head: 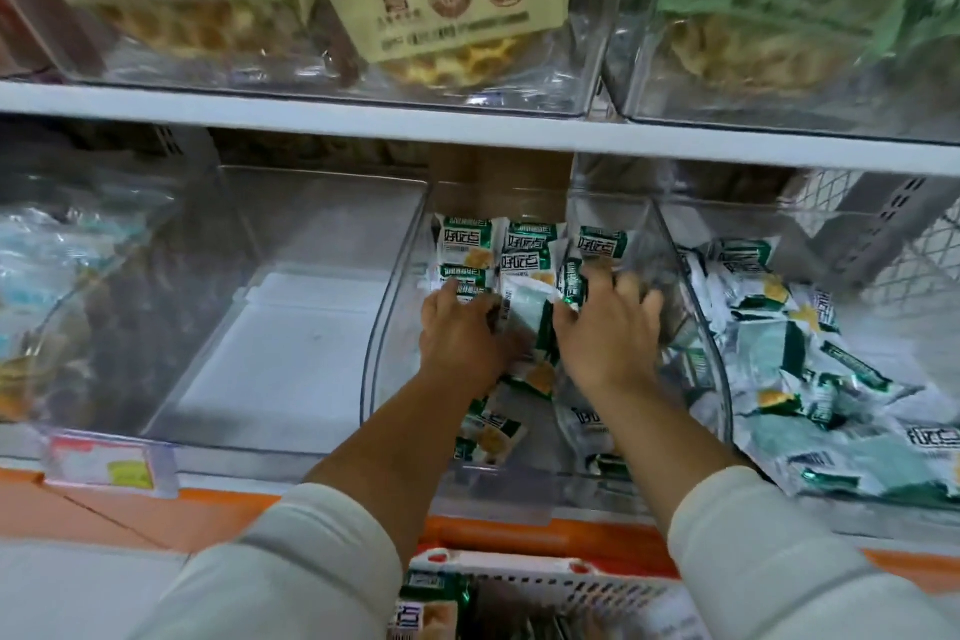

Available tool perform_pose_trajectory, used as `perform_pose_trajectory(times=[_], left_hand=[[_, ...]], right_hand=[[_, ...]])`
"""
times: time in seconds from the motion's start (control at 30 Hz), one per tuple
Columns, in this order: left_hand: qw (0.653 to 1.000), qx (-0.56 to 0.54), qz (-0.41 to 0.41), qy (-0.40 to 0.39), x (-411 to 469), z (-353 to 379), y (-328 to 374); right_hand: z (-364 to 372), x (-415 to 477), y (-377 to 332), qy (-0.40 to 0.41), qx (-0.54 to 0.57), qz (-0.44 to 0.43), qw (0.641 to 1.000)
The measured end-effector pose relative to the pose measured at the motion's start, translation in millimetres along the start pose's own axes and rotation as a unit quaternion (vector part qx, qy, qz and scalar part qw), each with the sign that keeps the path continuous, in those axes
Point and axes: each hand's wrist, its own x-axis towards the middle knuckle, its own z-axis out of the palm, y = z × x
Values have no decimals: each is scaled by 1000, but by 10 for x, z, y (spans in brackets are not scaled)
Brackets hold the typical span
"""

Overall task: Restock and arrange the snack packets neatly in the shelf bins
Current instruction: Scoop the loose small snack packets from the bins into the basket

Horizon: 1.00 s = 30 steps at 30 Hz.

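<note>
Reaching into the middle bin on the lower shelf, both hands sit among the green-and-white snack packets piled there. The left hand curls its fingers over the edge of a face-down packet, while the right hand lies with fingers spread on the pile. More such packets fill the right bin, and a white basket below holds others.

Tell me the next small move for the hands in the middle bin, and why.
Probably stand the tilted packet between the left hand and right hand upright against the back row: that row stands neatly, while the front packets lie jumbled.
</note>
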Motion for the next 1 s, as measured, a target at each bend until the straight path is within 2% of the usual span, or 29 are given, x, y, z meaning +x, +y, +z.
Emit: perform_pose_trajectory(times=[0.07, 0.13, 0.27, 0.43, 0.67, 0.77, 0.9, 1.0], left_hand=[[1000, -26, -1, 11, 56, 48, -48], [998, -56, -3, 14, 73, 64, -76], [997, -63, 4, 36, 46, 51, -37], [997, -71, 1, 20, 43, 72, -28], [991, -125, 34, 30, -105, -52, 90], [965, -259, 47, 18, -415, -279, 234], [901, -430, 50, -27, -937, -560, 351], [860, -505, 17, -71, -1359, -713, 356]], right_hand=[[1, 0, 15, -49, 128, 38, 990], [5, 8, 60, -68, 186, 60, 978], [26, 20, 81, -99, 177, 86, 975], [14, 22, 55, -78, 169, 118, 975], [-216, -142, 44, -68, 242, 104, 962], [-428, -347, 30, -59, 296, 98, 948], [-727, -762, 11, -30, 376, 96, 921], [-996, -1209, 60, -35, 440, 94, 892]])
